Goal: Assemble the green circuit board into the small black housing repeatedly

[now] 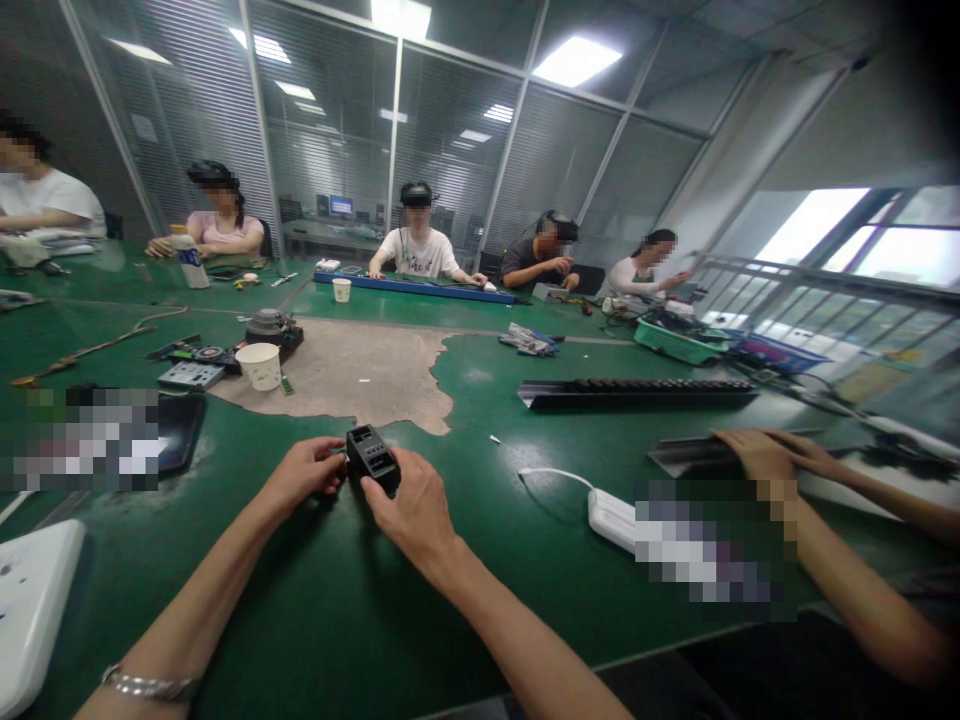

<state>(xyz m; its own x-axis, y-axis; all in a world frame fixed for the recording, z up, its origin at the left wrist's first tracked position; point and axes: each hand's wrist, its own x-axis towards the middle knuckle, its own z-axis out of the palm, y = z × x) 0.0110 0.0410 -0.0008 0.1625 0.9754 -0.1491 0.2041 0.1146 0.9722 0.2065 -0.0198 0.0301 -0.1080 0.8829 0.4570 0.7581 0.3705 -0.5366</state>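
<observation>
A small black plastic block with rectangular slots stands on the green table in front of me. My right hand is wrapped round its near and right side. My left hand pinches its left edge with curled fingers. A bracelet sits on my left wrist at the lower left.
A paper cup and small electronic parts lie to the left, by a worn bare patch of table. A long black tray lies at the right. A white adapter with cable lies nearby. A neighbour's arms reach in from the right. Several people sit around the far side.
</observation>
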